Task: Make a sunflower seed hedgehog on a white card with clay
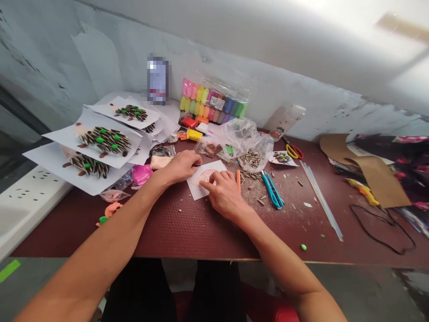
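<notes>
A small white paper card (219, 166) with an orange patterned outline (207, 175) lies on the table between my two hands. My left hand (183, 166) has its fingers bent together at the card's upper left edge, with the thumb at the paper. Over the card's right part is my right hand (225, 192); its thumb and index finger stand apart, tips on or just above the outline. Close by my right fingers lies an orange stick (238, 180). A teal utility knife (272, 191) rests further right, beside loose sunflower seeds (252, 175).
Papers with seed hedgehogs (100, 141) are stacked at left by a white power strip (23, 197). Behind are coloured clay packs (211, 105), a plastic bag of seeds (251, 152) and a white bottle (290, 121). Scissors (293, 150), glue sticks (321, 201) and a corded glue gun (363, 191) lie right.
</notes>
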`<state>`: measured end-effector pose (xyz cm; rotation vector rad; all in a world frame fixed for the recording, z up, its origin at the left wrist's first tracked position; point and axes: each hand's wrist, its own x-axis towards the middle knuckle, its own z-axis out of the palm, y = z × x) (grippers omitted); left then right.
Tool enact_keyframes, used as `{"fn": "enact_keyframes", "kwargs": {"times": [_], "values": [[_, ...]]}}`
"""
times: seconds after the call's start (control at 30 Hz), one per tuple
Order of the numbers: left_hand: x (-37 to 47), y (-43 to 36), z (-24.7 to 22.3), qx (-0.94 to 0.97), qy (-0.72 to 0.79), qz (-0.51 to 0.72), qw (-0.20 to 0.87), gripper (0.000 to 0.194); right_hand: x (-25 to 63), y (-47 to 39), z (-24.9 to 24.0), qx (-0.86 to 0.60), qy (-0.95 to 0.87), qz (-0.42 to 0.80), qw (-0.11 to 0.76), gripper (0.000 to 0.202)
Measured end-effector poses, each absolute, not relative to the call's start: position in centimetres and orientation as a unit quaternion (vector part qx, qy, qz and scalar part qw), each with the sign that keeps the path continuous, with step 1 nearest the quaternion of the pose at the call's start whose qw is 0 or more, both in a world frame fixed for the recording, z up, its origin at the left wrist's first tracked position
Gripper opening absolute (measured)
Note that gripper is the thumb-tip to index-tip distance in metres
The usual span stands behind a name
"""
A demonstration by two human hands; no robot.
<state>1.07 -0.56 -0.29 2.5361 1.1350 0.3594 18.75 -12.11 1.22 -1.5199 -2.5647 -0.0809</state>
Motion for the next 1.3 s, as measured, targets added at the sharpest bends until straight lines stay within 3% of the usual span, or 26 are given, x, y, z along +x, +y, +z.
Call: {"fn": "enact_keyframes", "kwargs": {"times": [0.23,0.47,0.77,1.03,1.3], "values": [[1.1,-0.5,-0.2,0.891,0.409,0.112,0.164,0.024,17.9,-12.4,0.6,-0.477,-0.877,-0.012,0.056,0.03],[1.2,-0.4,-0.5,0.891,0.403,0.123,0.169,0.023,19.6,-11.4,1.3,-0.582,-0.801,-0.022,0.138,0.045],[1.1,-0.4,-0.3,0.895,0.397,0.113,0.17,0.025,21.4,-9.4,-0.1,-0.616,-0.782,-0.025,0.095,0.047],[1.2,-0.7,-0.3,0.901,0.396,0.113,0.139,0.025,21.3,-9.2,0.1,-0.623,-0.777,-0.029,0.082,0.036],[1.5,-0.8,-0.4,0.905,0.381,0.12,0.148,0.029,20.9,-7.6,-0.1,-0.613,-0.786,-0.008,0.087,0.051]]}}
